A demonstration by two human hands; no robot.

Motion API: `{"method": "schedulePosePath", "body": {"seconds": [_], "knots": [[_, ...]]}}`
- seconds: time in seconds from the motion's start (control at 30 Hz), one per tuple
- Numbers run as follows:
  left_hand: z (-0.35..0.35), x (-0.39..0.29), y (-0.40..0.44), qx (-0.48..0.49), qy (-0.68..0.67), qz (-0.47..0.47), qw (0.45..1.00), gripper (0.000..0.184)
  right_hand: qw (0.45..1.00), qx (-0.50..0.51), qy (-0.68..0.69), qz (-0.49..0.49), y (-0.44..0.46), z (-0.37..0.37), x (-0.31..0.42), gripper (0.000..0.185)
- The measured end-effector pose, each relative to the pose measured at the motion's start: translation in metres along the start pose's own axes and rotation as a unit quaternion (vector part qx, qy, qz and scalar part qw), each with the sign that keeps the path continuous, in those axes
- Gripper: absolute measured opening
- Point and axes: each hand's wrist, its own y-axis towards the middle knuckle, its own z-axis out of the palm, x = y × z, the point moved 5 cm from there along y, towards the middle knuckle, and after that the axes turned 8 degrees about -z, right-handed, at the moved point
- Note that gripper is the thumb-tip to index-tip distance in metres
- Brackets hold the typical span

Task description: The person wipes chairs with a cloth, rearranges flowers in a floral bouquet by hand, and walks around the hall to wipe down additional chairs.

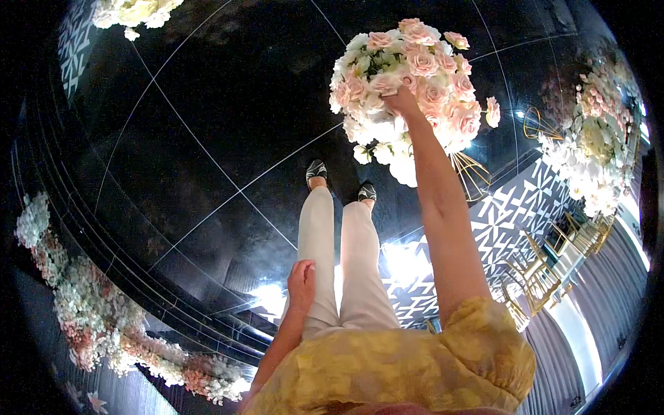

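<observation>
My right hand (401, 102) reaches out to a large round arrangement of pale pink and white roses (432, 90). Its fingers are closed at a pink rose (385, 84) on the near side, and the blooms partly hide the fingertips. Green leaves show between the flowers at the upper left of the bunch. Beneath the arrangement, part of a gold wire stand (472, 176) is visible. My left hand (301, 280) hangs beside my left thigh with its fingers curled in, and nothing shows in it.
Glossy dark floor tiles (207, 138) with pale joint lines lie around my feet. Another flower arrangement on a gold stand (543, 126) is at the right, near gold chairs (546, 270). A long flower border (104, 318) runs along curved dark steps at the left. More white flowers (138, 10) are at the upper left.
</observation>
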Motion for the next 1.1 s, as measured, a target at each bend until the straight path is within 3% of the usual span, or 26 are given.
{"method": "schedulePosePath", "body": {"seconds": [0.03,0.13,0.2,0.3,0.37,0.4,0.47,0.5,0.57,0.63,0.7,0.73,0.77,0.83,0.9,0.97,1.0,1.03,1.07,1.1], "knots": [[0.000,-0.007,0.002,-0.002,-0.001,0.001,1.000,0.017,1.000,0.000,0.000,-0.002,-0.019,-0.014,0.007,0.053],[0.002,-0.021,0.006,0.012,-0.020,-0.006,1.000,0.018,0.969,-0.081,0.223,-0.073,-0.064,-0.055,-0.006,0.038],[0.008,-0.018,0.023,0.016,-0.016,0.010,1.000,0.019,0.952,-0.066,0.298,-0.019,-0.079,-0.058,-0.046,0.028],[0.013,-0.012,0.064,0.019,0.028,0.018,0.999,0.021,0.896,-0.070,0.425,0.109,-0.140,-0.083,-0.047,0.040],[0.008,-0.033,0.098,0.020,0.089,0.060,0.994,0.026,0.900,-0.057,0.423,0.086,-0.167,-0.111,-0.035,0.035],[0.018,-0.019,0.132,0.009,0.037,0.154,0.987,0.030,0.902,-0.050,0.422,0.074,-0.181,-0.125,-0.029,0.032],[0.017,-0.043,0.165,0.053,-0.121,0.065,0.989,0.038,0.909,-0.052,0.413,0.026,-0.206,-0.145,-0.030,0.041],[0.003,-0.093,0.155,0.104,-0.222,-0.121,0.962,0.044,0.916,-0.039,0.400,0.007,-0.220,-0.157,-0.037,0.045],[0.001,-0.142,0.161,0.130,-0.329,-0.196,0.915,0.056,0.936,-0.032,0.348,-0.047,-0.250,-0.191,-0.028,0.061],[0.004,-0.187,0.155,0.184,-0.426,-0.157,0.872,0.060,0.968,-0.067,0.238,-0.049,-0.279,-0.212,-0.052,0.072],[0.015,-0.217,0.154,0.261,-0.480,-0.030,0.837,0.070,0.904,-0.006,0.427,0.008,-0.306,-0.223,-0.068,0.080],[0.025,-0.220,0.156,0.289,-0.547,-0.041,0.784,0.066,0.891,-0.032,0.452,0.031,-0.326,-0.239,-0.059,0.077],[0.028,-0.212,0.153,0.290,-0.545,-0.042,0.786,0.066,0.908,0.003,0.419,0.008,-0.338,-0.255,-0.042,0.071],[0.020,-0.236,0.123,0.271,-0.378,-0.044,0.884,0.068,0.894,-0.012,0.446,0.026,-0.365,-0.272,-0.047,0.064],[0.025,-0.251,0.089,0.291,-0.384,0.045,0.875,0.087,0.902,-0.010,0.429,0.048,-0.383,-0.274,-0.073,0.064],[0.033,-0.260,0.051,0.252,-0.265,0.090,0.926,0.088,0.908,-0.012,0.411,0.075,-0.406,-0.268,-0.109,0.065],[0.048,-0.258,0.041,0.221,-0.237,0.126,0.938,0.076,0.902,-0.018,0.424,0.080,-0.415,-0.261,-0.128,0.065],[0.069,-0.258,0.030,0.248,-0.267,0.149,0.919,0.074,0.896,-0.022,0.435,0.085,-0.426,-0.260,-0.139,0.065],[0.096,-0.245,0.031,0.236,-0.237,0.180,0.925,0.073,0.850,-0.046,0.504,0.147,-0.443,-0.257,-0.141,0.061],[0.116,-0.237,0.031,0.220,-0.208,0.210,0.930,0.073,0.862,-0.067,0.485,0.132,-0.453,-0.259,-0.148,0.056]]}}
